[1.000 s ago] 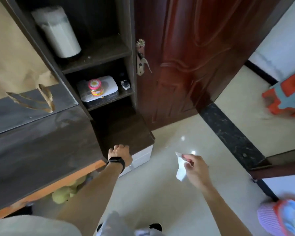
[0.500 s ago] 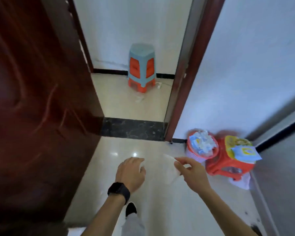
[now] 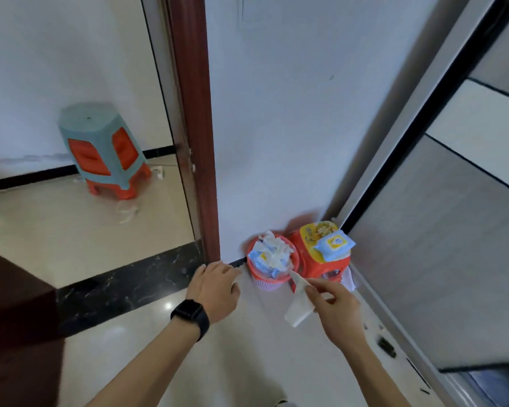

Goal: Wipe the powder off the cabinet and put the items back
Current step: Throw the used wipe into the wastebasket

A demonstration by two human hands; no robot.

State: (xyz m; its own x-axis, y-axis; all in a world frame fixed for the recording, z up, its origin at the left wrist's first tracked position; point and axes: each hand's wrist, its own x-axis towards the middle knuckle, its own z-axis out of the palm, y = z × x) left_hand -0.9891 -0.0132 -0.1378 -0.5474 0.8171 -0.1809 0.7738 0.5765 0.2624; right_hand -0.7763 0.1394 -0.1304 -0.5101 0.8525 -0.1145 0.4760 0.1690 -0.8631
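My right hand (image 3: 337, 311) pinches a crumpled white wipe (image 3: 299, 302) just in front of a small red waste basket (image 3: 272, 279) that stands on the floor against the white wall. The basket is heaped with used white and blue wipes. My left hand (image 3: 215, 289), with a black watch on the wrist, hovers left of the basket with loosely curled fingers and nothing in it. A pack of wet wipes (image 3: 334, 243) lies on a low red stool (image 3: 323, 257) right of the basket. The cabinet is out of view.
A dark red door frame (image 3: 194, 127) stands left of the basket, with a black threshold strip (image 3: 124, 284) on the floor. A teal and orange stool (image 3: 103, 151) stands in the far room. Grey sliding panels (image 3: 441, 236) line the right side. The dark door (image 3: 15, 333) is at lower left.
My view has swung from the cabinet to the right, toward the basket in the corner. Both hands have come nearer to the basket, the right one still holding the wipe.
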